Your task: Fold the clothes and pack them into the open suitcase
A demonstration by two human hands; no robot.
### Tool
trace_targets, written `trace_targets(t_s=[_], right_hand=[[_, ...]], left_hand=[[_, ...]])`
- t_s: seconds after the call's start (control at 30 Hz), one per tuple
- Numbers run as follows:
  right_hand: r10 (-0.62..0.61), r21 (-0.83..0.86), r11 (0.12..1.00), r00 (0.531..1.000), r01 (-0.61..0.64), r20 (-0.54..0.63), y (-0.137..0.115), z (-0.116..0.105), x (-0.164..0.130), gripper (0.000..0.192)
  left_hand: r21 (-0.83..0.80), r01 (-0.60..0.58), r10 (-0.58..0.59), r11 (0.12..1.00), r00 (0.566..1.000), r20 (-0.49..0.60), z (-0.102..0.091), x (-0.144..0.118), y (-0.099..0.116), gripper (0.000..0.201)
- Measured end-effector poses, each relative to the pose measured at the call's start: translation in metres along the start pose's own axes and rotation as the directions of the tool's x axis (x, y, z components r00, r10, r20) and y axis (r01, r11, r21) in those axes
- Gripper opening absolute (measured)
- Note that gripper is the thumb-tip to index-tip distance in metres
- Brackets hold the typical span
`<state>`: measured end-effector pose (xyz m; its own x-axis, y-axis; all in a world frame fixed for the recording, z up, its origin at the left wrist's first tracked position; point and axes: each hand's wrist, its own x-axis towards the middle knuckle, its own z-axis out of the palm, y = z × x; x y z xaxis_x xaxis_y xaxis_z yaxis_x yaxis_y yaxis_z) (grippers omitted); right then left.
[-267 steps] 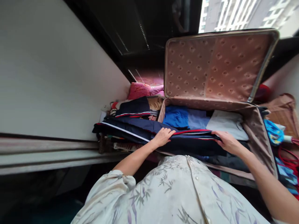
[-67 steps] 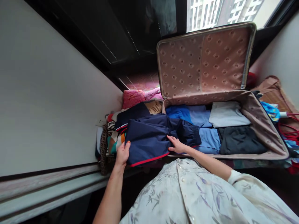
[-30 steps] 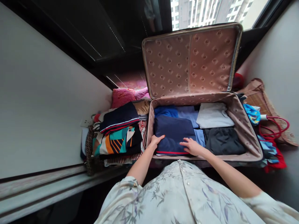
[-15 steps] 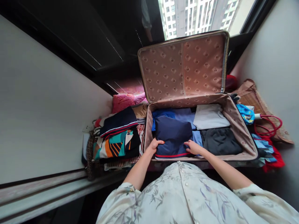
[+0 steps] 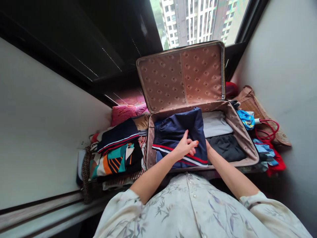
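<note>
The left hand lies on the navy garment in the left half of the open suitcase, fingers curled and pinching the cloth near its red and white stripes, while the right hand is mostly hidden behind the garment's right edge, so I cannot tell whether it grips. The garment stands lifted off the packed layer, its long axis running from the near edge of the suitcase towards the hinge and raised lid; the left hand is on top and the right is under its right side. To the left, outside the suitcase, sits a pile of folded clothes.
</note>
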<state>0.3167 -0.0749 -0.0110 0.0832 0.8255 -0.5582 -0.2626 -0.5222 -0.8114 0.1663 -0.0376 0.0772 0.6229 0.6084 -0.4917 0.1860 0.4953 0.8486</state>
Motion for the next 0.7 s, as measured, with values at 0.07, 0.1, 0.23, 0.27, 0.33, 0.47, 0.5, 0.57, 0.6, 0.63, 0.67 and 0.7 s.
trace_targets(t_s=[0.07,0.1,0.23,0.27,0.33,0.47,0.5,0.57,0.6,0.63,0.67,0.7], right_hand=[[0.073,-0.019,0.997,0.995,-0.074,-0.063,0.010,-0.034,0.005,0.078],[0.117,-0.030,0.992,0.987,-0.121,-0.114,0.017,-0.051,0.005,0.077],[0.208,-0.097,0.962,0.917,-0.254,-0.340,0.046,-0.104,-0.008,0.062],[0.195,-0.122,0.959,0.909,-0.255,-0.368,0.052,-0.110,-0.011,0.058],[0.144,-0.187,0.955,0.914,-0.228,-0.380,0.061,-0.110,-0.013,0.052],[0.020,-0.359,0.925,0.958,-0.126,-0.286,0.065,-0.077,0.002,0.044],[-0.012,-0.398,0.913,0.967,-0.094,-0.255,0.064,-0.065,0.007,0.043],[-0.077,-0.458,0.889,0.975,-0.028,-0.210,0.063,-0.046,0.014,0.046],[-0.124,-0.506,0.863,0.972,0.006,-0.200,0.062,-0.039,0.017,0.049],[-0.178,-0.571,0.820,0.965,0.036,-0.195,0.061,-0.035,0.019,0.053],[-0.229,-0.645,0.763,0.954,0.054,-0.191,0.061,-0.033,0.019,0.056],[-0.265,-0.715,0.698,0.945,0.050,-0.193,0.061,-0.035,0.019,0.060]], left_hand=[[0.125,0.060,-0.056,0.990,0.998,-0.033,0.004,0.029,-0.028,0.107],[0.233,0.059,-0.043,0.971,0.996,-0.074,0.000,0.040,-0.043,0.095],[0.638,0.137,0.210,0.757,0.874,-0.437,-0.048,0.055,-0.093,0.052],[0.646,0.234,0.227,0.726,0.806,-0.547,-0.062,0.055,-0.101,0.053],[0.563,0.409,0.151,0.718,0.698,-0.700,-0.086,0.053,-0.113,0.065],[0.435,0.479,-0.018,0.762,0.688,-0.726,-0.102,0.061,-0.123,0.077],[0.429,0.473,-0.019,0.770,0.688,-0.725,-0.101,0.065,-0.124,0.077],[0.421,0.463,-0.011,0.780,0.683,-0.730,-0.099,0.070,-0.126,0.078],[0.418,0.458,-0.009,0.784,0.682,-0.731,-0.100,0.071,-0.128,0.077],[0.415,0.454,-0.009,0.788,0.684,-0.729,-0.101,0.070,-0.130,0.072],[0.410,0.453,-0.016,0.792,0.686,-0.727,-0.103,0.068,-0.132,0.067],[0.403,0.456,-0.025,0.794,0.686,-0.727,-0.106,0.064,-0.135,0.060]])
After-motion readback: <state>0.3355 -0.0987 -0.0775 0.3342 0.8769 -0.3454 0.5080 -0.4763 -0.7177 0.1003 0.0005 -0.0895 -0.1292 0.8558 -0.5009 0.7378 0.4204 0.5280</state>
